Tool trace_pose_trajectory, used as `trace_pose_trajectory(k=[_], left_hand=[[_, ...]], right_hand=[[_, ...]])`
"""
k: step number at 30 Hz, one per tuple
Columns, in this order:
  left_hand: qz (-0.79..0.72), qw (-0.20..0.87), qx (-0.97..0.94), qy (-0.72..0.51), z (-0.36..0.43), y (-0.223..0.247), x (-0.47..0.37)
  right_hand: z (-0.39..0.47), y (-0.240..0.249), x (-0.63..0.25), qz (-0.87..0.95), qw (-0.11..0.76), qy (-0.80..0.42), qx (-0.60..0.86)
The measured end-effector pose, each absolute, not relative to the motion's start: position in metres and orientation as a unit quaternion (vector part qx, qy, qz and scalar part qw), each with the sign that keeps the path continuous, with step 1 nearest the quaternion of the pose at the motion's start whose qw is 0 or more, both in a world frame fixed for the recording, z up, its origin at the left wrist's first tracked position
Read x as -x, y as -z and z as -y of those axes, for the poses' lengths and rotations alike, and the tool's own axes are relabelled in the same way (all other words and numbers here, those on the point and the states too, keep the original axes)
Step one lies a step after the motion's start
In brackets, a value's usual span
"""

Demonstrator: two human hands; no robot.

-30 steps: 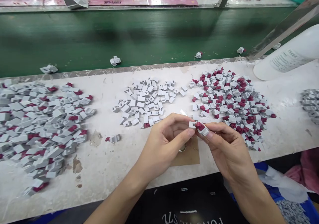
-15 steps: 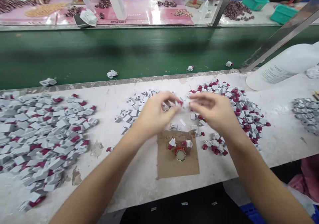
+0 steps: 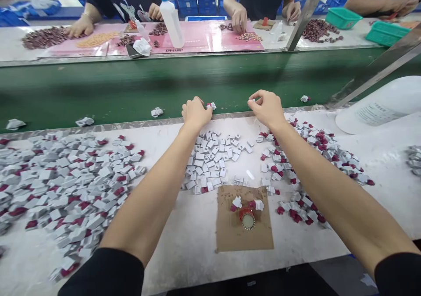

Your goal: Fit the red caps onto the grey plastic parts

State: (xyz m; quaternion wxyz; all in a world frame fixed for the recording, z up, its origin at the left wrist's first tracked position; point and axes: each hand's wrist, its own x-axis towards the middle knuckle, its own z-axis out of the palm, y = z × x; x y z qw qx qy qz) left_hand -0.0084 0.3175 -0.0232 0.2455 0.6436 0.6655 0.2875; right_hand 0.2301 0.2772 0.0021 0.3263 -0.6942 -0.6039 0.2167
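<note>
Over the near edge of the green belt, my left hand [image 3: 196, 112] has its fingers curled. A small white-and-maroon plastic piece [image 3: 211, 106] shows at its thumb tip, apparently pinched. My right hand [image 3: 267, 107] is raised at the same edge, thumb and forefinger closed on a small white piece [image 3: 252, 100]. Below the hands lies a pile of white block-like pieces [image 3: 213, 155]. A cardboard square [image 3: 245, 241] nearer me bears a red bottle cap-like round thing [image 3: 247, 219] and two white-and-maroon pieces [image 3: 258, 205].
Large heaps of white-and-maroon pieces [image 3: 82, 186] lie left and right [image 3: 315, 142]. A white bottle [image 3: 378, 105] leans at the right by a metal post [image 3: 305, 15]. Several pieces sit along the green belt [image 3: 115, 83]. Co-workers [image 3: 263, 2] sit across it.
Both hands have moved forward and apart, from close together above the white pile to the belt's edge. The camera view has tilted upward. A piece now shows beside my left thumb at the belt.
</note>
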Motion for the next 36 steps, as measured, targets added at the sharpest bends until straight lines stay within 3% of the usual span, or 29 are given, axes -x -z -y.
trace_pose_trajectory(k=[3, 6, 10, 17, 26, 36], left_hand=[[-0.585, 0.226, -0.741, -0.239, -0.278, 0.01, 0.004], [-0.468, 0.252, -0.837, -0.13, -0.24, 0.001, -0.004], [-0.452, 0.245, -0.853, -0.088, -0.227, 0.003, -0.018], [-0.451, 0.258, -0.84, -0.154, -0.221, -0.01, -0.025], [-0.458, 0.606, -0.58, -0.294, -0.126, -0.027, 0.004], [-0.478, 0.672, -0.47, -0.315, -0.062, -0.015, 0.012]], right_hand=[[-0.226, -0.009, -0.229, 0.582, 0.38, -0.308, 0.65], [-0.165, -0.013, -0.232, 0.473, 0.467, -0.474, 0.577], [-0.102, -0.018, -0.237, 0.35, 0.496, -0.571, 0.553], [-0.039, -0.025, -0.238, 0.314, 0.506, -0.609, 0.524], [-0.003, -0.018, -0.238, 0.267, 0.538, -0.627, 0.496], [0.014, -0.015, -0.236, 0.39, 0.459, -0.54, 0.588]])
